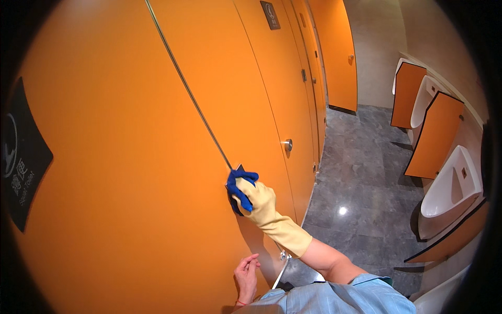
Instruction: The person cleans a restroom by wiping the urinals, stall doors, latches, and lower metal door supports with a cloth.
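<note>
My right hand [257, 200] wears a long cream rubber glove and grips a bunched blue cloth [244, 205]. The cloth presses against an orange toilet-cubicle door [164, 219] at the seam, over a metal fitting, probably a hinge, of which only a corner shows. Lower down, my bare left hand [246, 276] hangs near the door with its fingers loosely bent and nothing in them. Whether it touches the panel is unclear.
Further along the orange partition is a round metal door knob [288, 145]. Dark signs [27, 157] are fixed to the doors. Across the grey tiled floor [349, 176], white urinals [451, 188] line the right wall between orange dividers [433, 137]. One orange door [335, 55] stands at the far end.
</note>
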Demonstrator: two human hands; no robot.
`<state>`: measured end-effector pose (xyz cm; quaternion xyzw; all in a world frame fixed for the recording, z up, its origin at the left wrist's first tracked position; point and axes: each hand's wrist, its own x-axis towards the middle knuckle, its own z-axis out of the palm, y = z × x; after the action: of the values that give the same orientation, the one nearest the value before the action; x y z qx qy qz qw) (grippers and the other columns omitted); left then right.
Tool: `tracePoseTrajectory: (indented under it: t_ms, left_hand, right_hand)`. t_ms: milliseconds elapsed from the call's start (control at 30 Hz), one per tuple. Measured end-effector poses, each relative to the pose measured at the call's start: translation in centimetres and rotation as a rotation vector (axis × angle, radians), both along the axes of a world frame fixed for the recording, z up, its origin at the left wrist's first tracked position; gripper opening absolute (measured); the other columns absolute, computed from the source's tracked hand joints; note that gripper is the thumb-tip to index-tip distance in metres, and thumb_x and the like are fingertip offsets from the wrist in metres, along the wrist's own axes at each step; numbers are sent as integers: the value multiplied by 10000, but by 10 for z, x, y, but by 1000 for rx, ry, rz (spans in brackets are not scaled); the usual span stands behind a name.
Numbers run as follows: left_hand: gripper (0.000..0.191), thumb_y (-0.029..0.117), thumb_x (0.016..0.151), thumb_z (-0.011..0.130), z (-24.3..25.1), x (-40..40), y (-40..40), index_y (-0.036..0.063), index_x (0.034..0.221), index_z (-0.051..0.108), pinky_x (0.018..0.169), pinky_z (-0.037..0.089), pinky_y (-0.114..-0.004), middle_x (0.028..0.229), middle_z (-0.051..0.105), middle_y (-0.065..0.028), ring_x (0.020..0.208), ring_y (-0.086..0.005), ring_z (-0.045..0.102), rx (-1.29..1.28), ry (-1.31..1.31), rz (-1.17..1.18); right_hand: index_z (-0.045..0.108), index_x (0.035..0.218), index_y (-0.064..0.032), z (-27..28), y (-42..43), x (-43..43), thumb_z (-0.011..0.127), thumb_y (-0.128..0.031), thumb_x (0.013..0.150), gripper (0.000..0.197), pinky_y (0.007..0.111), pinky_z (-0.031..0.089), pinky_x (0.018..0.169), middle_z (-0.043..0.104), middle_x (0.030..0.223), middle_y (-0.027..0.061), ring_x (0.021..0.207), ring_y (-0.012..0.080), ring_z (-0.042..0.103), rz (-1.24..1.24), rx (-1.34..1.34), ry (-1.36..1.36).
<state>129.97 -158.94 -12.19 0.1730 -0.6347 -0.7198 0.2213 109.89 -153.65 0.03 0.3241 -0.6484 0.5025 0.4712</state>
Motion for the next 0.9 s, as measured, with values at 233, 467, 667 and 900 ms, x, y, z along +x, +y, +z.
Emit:
tracePoseTrajectory:
  t_ms: [233, 467, 667, 900]
  left_hand:
    - [158, 23, 945, 565, -11, -18, -10, -33, 1030, 685, 701, 473, -221, 846, 621, -40, 760, -105, 589, -58, -41, -20]
    - [154, 18, 935, 570, -34, -41, -8, -24, 1025, 689, 643, 484, -228, 820, 620, -41, 712, -97, 592, -41, -73, 29]
    - [181, 123, 945, 602, -65, -73, -3, 18, 1072, 675, 528, 409, -186, 776, 618, -22, 629, -54, 529, -31, -72, 109]
    - [169, 30, 948, 554, -6, -127, 41, -44, 1033, 680, 674, 496, -227, 810, 651, -57, 692, -94, 593, -118, -140, 178]
  right_hand:
    - [653, 1106, -111, -84, 34, -5, 733, -178, 830, 295, 379, 548, 786, 702, 941, 126, 883, 312, 684, 79, -201, -435]
    - [630, 1203, -132, -77, 104, -124, 705, -285, 857, 385, 377, 501, 923, 671, 1124, 171, 1036, 334, 646, -49, -194, -881]
    - [608, 1182, -253, -73, 88, -220, 645, -366, 876, 328, 453, 532, 814, 700, 989, 121, 917, 362, 663, -226, 66, -789]
    - [617, 1061, -220, -110, 91, -237, 691, -191, 750, 321, 473, 479, 569, 589, 652, 114, 585, 361, 577, -261, 390, -400]
